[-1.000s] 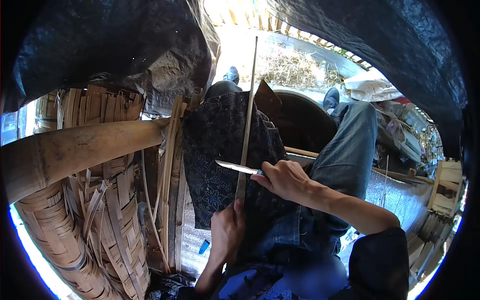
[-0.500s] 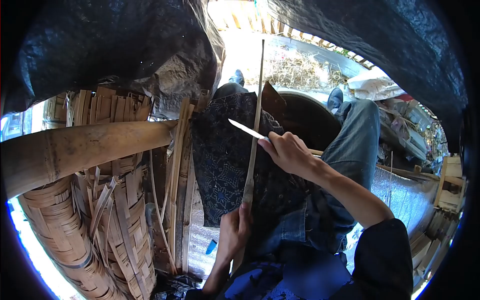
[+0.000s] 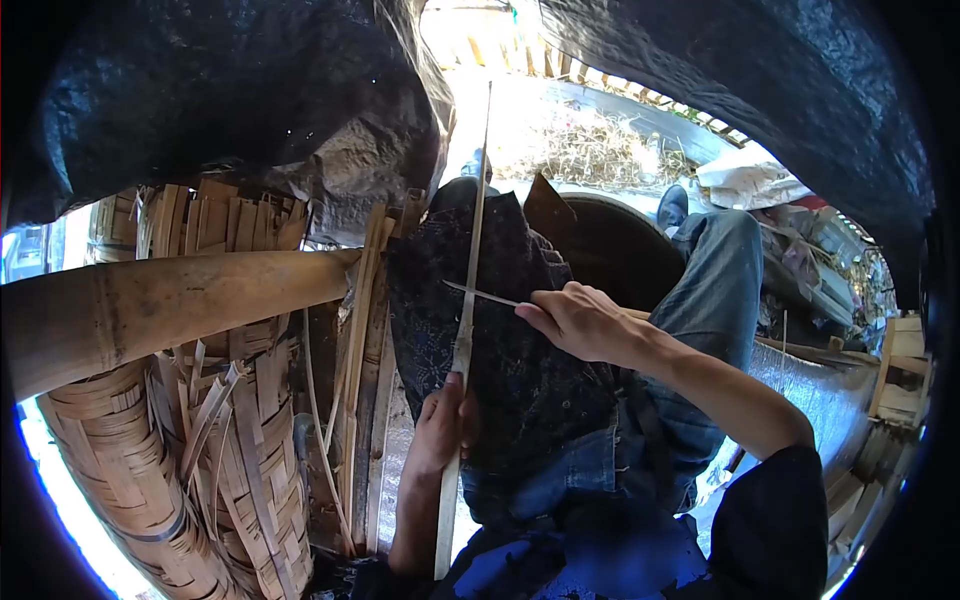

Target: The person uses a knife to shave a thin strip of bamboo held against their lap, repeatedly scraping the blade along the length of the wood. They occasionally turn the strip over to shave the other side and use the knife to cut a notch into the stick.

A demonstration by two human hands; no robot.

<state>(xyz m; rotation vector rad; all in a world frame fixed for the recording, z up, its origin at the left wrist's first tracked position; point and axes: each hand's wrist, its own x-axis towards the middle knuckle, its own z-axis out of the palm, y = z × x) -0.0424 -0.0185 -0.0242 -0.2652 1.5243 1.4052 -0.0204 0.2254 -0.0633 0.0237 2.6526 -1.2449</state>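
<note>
Woven bamboo (image 3: 110, 430) is standing left of the cloth (image 3: 428, 300). Over the cloth, a strip (image 3: 477, 225) is running through the left hand (image 3: 441, 420), which is gripping it. By the cloth's right edge, the right hand (image 3: 585, 322) is clasping a knife (image 3: 495, 297), its blade crossing the strip.

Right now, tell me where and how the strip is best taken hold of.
Probably grip the strip by its near part, at the left hand, coming from the left. It looks broader there and tapers toward its far end, while the knife crosses it farther up, extending from the right hand.
</note>
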